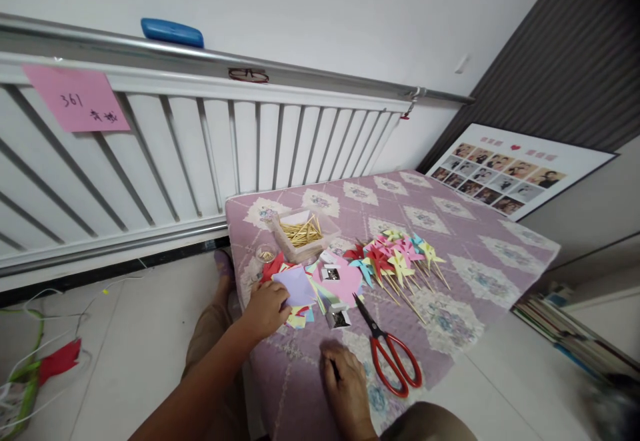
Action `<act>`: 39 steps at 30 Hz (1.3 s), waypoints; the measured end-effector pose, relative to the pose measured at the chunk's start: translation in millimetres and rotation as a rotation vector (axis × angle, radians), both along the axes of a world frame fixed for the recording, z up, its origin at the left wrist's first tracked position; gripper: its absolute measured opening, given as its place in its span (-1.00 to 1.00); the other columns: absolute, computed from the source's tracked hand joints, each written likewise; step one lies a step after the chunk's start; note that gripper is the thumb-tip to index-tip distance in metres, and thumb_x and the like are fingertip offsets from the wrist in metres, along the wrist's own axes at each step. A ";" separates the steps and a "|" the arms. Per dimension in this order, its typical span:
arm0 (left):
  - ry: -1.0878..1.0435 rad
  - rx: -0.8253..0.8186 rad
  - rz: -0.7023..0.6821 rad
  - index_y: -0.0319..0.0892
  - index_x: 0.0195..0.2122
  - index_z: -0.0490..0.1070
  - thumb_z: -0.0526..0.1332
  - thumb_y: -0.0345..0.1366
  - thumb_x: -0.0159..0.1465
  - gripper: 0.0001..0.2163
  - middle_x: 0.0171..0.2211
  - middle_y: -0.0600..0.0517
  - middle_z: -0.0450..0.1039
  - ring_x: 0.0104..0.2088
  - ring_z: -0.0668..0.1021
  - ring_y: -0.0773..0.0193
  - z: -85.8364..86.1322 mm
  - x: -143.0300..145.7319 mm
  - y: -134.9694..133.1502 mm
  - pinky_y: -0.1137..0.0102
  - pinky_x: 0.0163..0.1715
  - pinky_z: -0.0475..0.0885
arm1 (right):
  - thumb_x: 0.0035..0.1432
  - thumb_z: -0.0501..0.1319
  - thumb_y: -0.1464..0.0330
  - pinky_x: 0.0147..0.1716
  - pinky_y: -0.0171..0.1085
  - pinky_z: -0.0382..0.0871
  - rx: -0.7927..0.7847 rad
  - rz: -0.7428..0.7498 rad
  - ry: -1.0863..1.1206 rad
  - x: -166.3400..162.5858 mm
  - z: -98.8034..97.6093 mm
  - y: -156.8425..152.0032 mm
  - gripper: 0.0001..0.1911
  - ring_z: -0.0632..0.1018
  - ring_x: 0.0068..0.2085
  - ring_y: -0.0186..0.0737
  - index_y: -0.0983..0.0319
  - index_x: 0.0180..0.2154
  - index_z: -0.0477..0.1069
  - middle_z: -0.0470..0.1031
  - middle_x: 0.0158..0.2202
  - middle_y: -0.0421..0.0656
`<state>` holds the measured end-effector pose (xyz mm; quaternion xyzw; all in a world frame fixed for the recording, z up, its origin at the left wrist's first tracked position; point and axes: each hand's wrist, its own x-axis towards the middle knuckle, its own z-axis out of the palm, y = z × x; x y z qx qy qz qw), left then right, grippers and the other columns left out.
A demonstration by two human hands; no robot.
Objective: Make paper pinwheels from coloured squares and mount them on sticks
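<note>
My left hand (267, 308) lies at the left edge of the table, its fingers bent over a purple paper square (293, 286). The square rests on a loose pile of coloured paper pieces. Close to the table's front, my right hand (349, 384) rests with curled fingers; their inside is hidden. Right of it lies a pair of scissors (387, 351) with red handles, blades partly apart and pointing away. Two small open boxes of dark pins (331, 273) stand among the papers. Finished paper pinwheels (395, 258) on sticks are heaped further right.
Behind the papers stands a clear plastic box (313, 249) of thin wooden sticks, beside a small round tub (265, 253). A white radiator (240, 141) borders the table's far left side. A photo board (510, 168) leans at the far right. Cables (55, 321) lie on the floor.
</note>
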<state>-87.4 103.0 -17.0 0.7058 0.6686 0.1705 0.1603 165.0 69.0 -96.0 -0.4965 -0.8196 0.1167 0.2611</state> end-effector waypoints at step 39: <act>-0.050 -0.024 0.051 -0.06 -0.26 0.52 0.14 -0.32 0.18 -0.82 -0.10 -0.01 0.55 -0.04 0.49 0.13 -7.4 -1.5 2.4 0.16 0.05 0.18 | 0.20 0.08 0.39 -0.19 -0.12 0.40 0.019 0.010 0.007 -0.4 4.5 -0.6 -0.81 0.58 -0.18 -0.08 0.13 -0.27 0.47 0.61 -0.21 -0.13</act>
